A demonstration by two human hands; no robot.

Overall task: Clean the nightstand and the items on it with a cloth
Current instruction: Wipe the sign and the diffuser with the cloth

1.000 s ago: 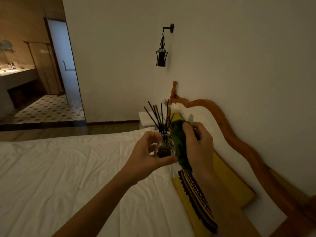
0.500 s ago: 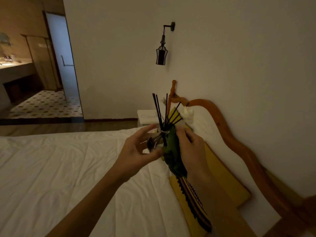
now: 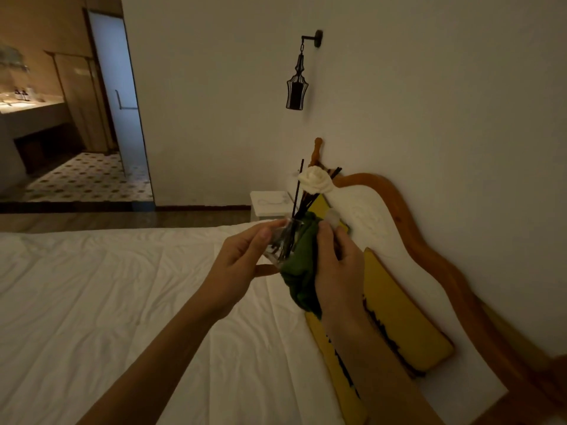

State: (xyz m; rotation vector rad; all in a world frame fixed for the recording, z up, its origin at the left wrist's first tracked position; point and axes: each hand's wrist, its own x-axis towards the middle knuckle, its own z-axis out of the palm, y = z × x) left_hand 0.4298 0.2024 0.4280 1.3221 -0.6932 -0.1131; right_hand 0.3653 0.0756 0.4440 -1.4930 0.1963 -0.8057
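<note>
Over the bed I hold a clear glass reed diffuser bottle [image 3: 280,242], tilted, with dark reed sticks [image 3: 299,191] and a white fabric flower [image 3: 316,180] rising from it. My left hand [image 3: 242,265] grips the bottle from the left with thumb and fingers. My right hand [image 3: 337,268] clutches a green cloth [image 3: 302,271] and presses it against the bottle's right side. The white nightstand [image 3: 270,204] stands beyond the bed, against the wall.
A white bed [image 3: 107,302] fills the foreground. Yellow pillows [image 3: 399,320] lean on a wooden headboard [image 3: 429,240] at right. A black wall lamp [image 3: 296,87] hangs above. A doorway to a tiled bathroom [image 3: 76,176] opens at left.
The bottle has tilted further toward the right and the flower now shows above the reeds. My right hand has slid the cloth along the bottle's side.
</note>
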